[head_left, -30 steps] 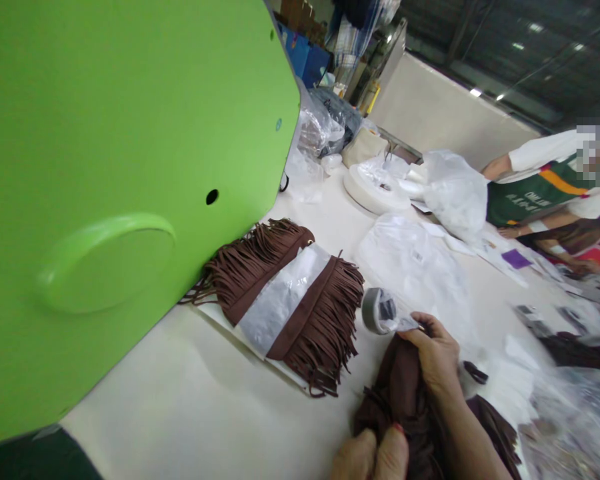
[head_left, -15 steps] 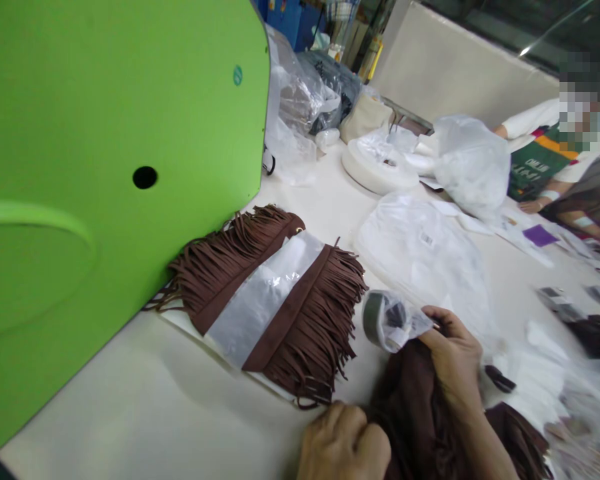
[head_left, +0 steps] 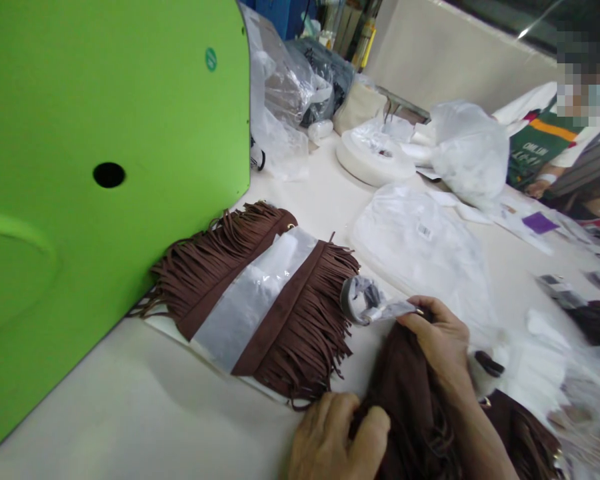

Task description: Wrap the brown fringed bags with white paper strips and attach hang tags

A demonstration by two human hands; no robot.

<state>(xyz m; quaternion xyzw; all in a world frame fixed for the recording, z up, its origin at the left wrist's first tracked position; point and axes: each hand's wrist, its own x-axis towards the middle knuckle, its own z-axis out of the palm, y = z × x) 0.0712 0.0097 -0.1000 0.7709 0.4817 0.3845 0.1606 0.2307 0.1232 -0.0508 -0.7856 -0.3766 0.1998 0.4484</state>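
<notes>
My right hand (head_left: pixel 437 337) is closed in a pinch on the tail of a coiled strap (head_left: pixel 363 300) wrapped in clear plastic; a small metal glint shows by the fingertips. Beneath that wrist lies dark brown suede-like material (head_left: pixel 405 400), bunched up. My left hand (head_left: pixel 333 437) rests at its left edge, fingers curled, with a fold of it between thumb and forefinger. Ahead of both hands lies a flat brown fringed piece (head_left: pixel 280 313), apparently a bag, with a clear plastic band (head_left: pixel 253 297) across its middle and a white sheet under it.
A large green panel (head_left: pixel 105 120) borders the left side. Behind are a white tape roll (head_left: pixel 373 157), a flat white plastic bag (head_left: pixel 420 253) and a stuffed clear bag (head_left: pixel 467 153). More brown fringed material (head_left: pixel 523 427) and plastic lie right. A person (head_left: pixel 545 143) stands across the table.
My right hand and the wrapped strap have shifted slightly left and up, the coil now nearer the fringe. My left hand's thumb has moved apart from its fingers. The view has turned slightly.
</notes>
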